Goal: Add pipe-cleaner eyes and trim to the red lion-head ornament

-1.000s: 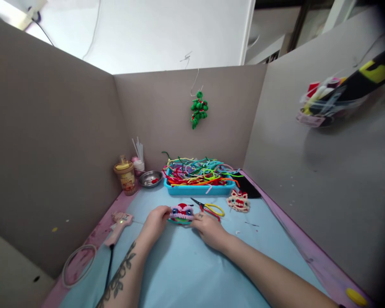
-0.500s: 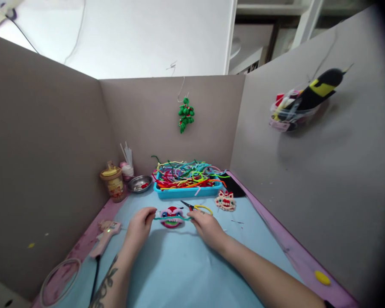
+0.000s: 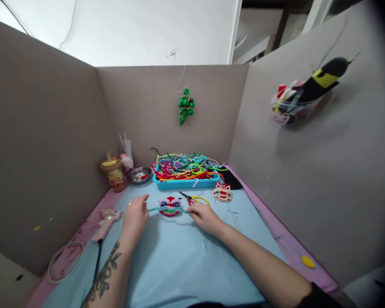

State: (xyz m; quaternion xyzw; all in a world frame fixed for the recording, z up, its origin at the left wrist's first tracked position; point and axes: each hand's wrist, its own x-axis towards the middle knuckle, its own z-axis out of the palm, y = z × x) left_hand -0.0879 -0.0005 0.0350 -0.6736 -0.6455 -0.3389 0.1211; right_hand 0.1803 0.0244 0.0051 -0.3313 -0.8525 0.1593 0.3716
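Observation:
A teal pipe cleaner stretches in a wavy line between my two hands. My left hand is closed at its left end, the fingertips partly hidden. My right hand pinches the other end between thumb and fingers. Behind the strand, on the blue cloth, lies a small fuzzy lion-like face in red, pink and white with blue eyes and a green mouth. Scissors with yellow handles lie just beyond my right hand, blades pointing left. Farther right rests a cream and red face of similar make.
A blue tray heaped with colourful pipe cleaners stands at the back. Left of it are a metal bowl and a lidded cup. A pink glue gun lies at left with its cord. Grey panels enclose the table.
My left hand has shifted left, toward the left end of the teal strand. My right hand keeps its pinch. The whole view has tilted slightly downward.

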